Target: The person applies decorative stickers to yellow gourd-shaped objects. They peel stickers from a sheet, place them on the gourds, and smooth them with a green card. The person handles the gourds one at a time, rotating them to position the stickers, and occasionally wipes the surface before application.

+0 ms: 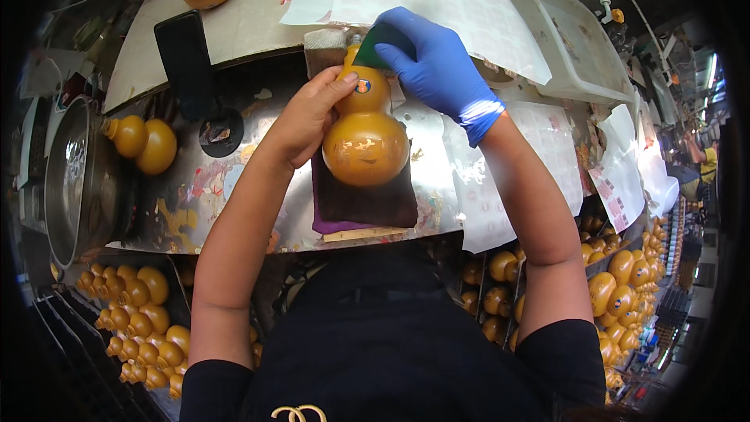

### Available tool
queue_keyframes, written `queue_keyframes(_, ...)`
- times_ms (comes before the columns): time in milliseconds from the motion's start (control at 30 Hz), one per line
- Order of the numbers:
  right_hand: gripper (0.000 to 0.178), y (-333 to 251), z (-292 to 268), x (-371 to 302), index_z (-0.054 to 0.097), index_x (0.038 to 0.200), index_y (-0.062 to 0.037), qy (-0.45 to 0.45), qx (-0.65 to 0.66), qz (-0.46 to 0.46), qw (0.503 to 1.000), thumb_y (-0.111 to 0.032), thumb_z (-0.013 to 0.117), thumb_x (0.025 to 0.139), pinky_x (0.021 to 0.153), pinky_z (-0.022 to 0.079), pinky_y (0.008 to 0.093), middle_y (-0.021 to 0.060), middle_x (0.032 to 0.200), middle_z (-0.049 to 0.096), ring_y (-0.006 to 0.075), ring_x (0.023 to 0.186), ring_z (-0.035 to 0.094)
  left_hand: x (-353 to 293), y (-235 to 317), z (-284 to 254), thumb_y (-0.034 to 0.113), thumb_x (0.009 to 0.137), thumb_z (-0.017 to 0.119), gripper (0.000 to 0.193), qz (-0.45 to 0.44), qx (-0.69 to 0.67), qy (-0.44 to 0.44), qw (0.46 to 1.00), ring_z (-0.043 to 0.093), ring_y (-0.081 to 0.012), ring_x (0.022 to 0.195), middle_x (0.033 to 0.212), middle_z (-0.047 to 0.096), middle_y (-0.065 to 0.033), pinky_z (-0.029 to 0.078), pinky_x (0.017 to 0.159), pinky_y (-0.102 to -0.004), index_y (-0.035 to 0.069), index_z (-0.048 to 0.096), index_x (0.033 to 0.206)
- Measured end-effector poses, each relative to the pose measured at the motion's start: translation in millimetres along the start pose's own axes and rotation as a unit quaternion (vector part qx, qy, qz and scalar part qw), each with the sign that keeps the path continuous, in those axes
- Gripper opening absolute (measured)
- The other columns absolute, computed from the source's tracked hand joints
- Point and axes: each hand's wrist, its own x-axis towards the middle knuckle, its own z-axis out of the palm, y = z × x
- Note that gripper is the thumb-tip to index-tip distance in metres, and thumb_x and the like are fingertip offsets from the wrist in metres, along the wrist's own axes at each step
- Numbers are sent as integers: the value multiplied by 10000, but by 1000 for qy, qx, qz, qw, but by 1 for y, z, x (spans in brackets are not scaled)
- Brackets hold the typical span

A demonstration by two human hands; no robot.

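Note:
A glossy yellow-brown gourd-shaped bottle point(366, 150) lies with its wide bulb toward me on a dark folded cloth point(367, 205). My bare left hand point(312, 116) is closed on its upper bulb from the left, the thumb beside a small round blue-and-orange sticker point(362, 86). My right hand point(437, 66), in a blue glove, pinches a flat dark green piece point(376, 44), perhaps a scraper. That piece rests against the far end of the bottle near its neck and hides part of it. A pale block point(325, 47) stands just beyond my left hand.
Sheets of printed stickers point(437, 0) cover the far board and the right side of the metal bench. At left stand a phone on a stand point(183, 55), another gourd bottle point(144, 144) and a round metal pan point(74, 180). A white plastic bin point(578, 39) sits far right. Many gourd bottles point(148, 328) fill racks below.

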Motion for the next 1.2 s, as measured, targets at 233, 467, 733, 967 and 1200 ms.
queue_keyframes(233,287,-11,-2,-36,671,921,-125,-41,-110,-288,950,-25,679,653,635,481,342,28,875,681,242,711,624,1,0,-18,243,988,436,327,-14,-74,-16,997,577,-155,1050,1139,608,-69,449,934,-322,26,534,1213)
queue_keyframes(467,200,-18,-22,-56,694,1004,-132,-94,-25,-154,983,-123,687,805,733,495,330,70,934,694,231,824,650,17,0,-6,343,969,505,366,-40,-19,9,999,619,-161,955,1049,635,-77,492,835,-284,32,562,1153)
queue_keyframes(733,397,-50,-30,-66,645,918,-65,38,14,71,997,-440,666,788,730,517,360,151,812,652,284,785,657,-39,16,25,230,939,566,391,28,254,-99,962,542,-126,1009,1122,591,-52,412,918,-272,-14,516,1240)
queue_keyframes(967,323,-75,-32,-109,596,850,-90,74,-106,48,990,-409,629,811,661,506,407,136,776,645,348,741,636,-46,19,34,207,912,595,548,60,333,-205,918,457,-203,1238,1346,479,-126,322,1053,-335,-44,408,1361)
queue_keyframes(1200,311,-102,-90,-173,583,790,-73,265,-135,57,953,-376,651,812,593,491,370,127,695,609,323,653,623,-54,28,63,219,987,441,491,210,321,-151,911,391,-246,1322,1407,430,-164,263,1109,-353,-12,345,1409)
